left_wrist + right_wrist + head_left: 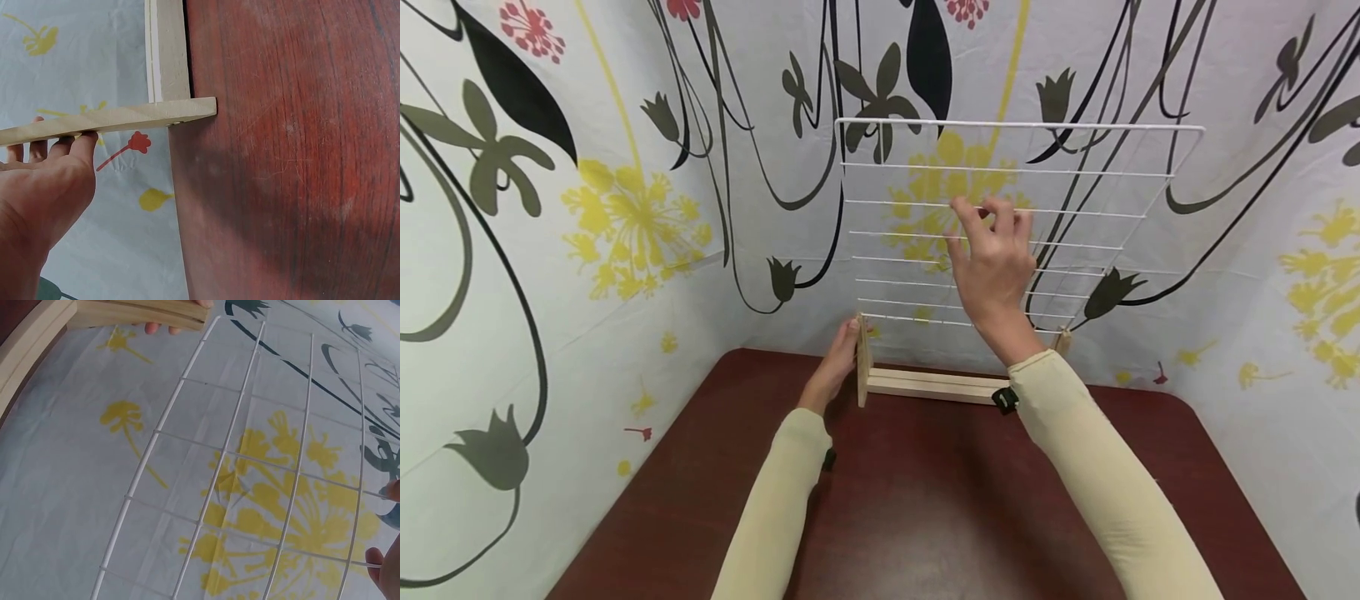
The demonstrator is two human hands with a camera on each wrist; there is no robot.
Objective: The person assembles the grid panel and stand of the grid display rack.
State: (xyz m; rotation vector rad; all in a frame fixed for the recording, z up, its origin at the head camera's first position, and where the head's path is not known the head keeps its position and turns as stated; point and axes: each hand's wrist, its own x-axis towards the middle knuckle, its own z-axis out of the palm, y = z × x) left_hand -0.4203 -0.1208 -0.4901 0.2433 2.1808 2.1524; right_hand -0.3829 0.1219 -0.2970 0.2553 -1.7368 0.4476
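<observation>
A white wire grid (1022, 125) stands tilted up behind a pale wooden stand (932, 385), its lower edge close to the stand's uprights. My left hand (833, 364) holds the stand's left upright (125, 119) from the outer side. In the left wrist view, the fingers of that hand (50, 181) bend up against the wood. My right hand (996, 267) reaches over the middle of the grid and pinches its wires with bent fingers. At the edge of the right wrist view, the thumb (374, 556) meets a cross wire.
The stand rests near the back edge of a dark red-brown table (910, 500). A patterned cloth (625, 317) with flowers and stems hangs behind and along both sides. Across the stand's right end, my right sleeve (1097, 467) hides part of the crossbar. A small black band (1004, 400) sits by that cuff.
</observation>
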